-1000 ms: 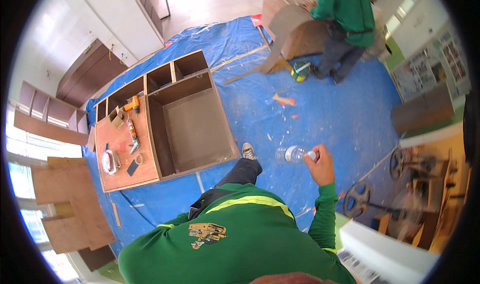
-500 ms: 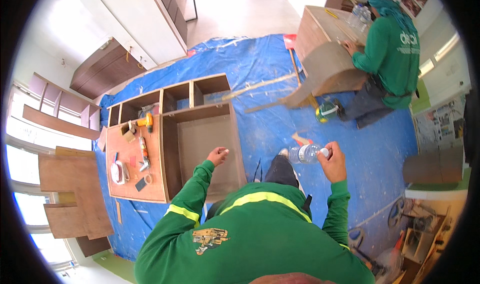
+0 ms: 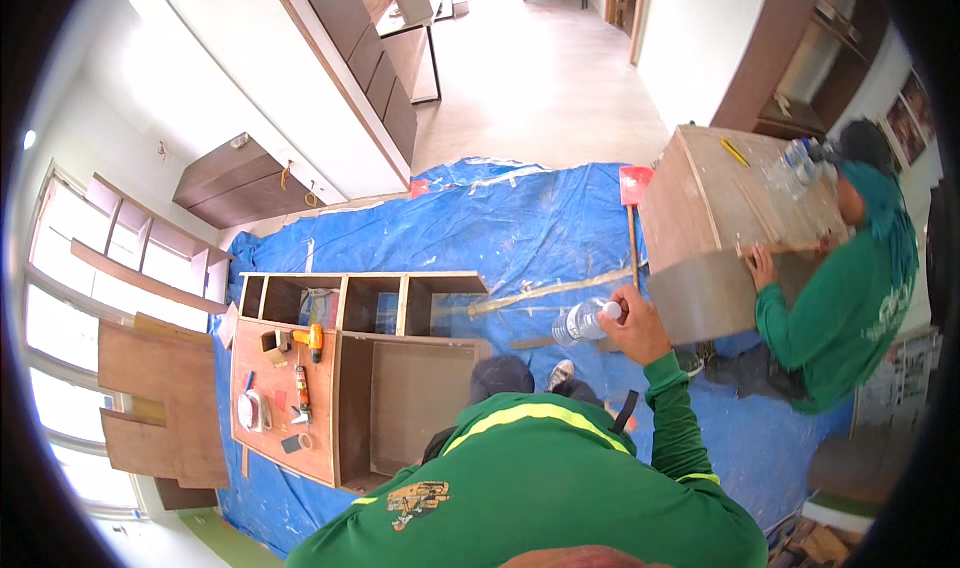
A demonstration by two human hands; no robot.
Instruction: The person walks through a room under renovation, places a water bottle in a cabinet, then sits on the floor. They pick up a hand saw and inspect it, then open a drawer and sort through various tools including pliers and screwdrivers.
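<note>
Right hand point(image 3: 640, 325) had 1 clear bottle point(image 3: 578, 323) by its cap point(image 3: 611, 311)
Fingers point(image 3: 631, 301) were pinched snugly there, bottle tipped sideways over blue tarp point(image 3: 560, 223); couldn't tell about the left hand.

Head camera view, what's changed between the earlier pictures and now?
The view has swung up, showing more far floor. The left hand, over the cabinet half a second ago, is out of view. The co-worker shows nearer the right edge. The right hand keeps its grip on the plastic bottle near the cap; the orange drill still lies on the cabinet.
</note>
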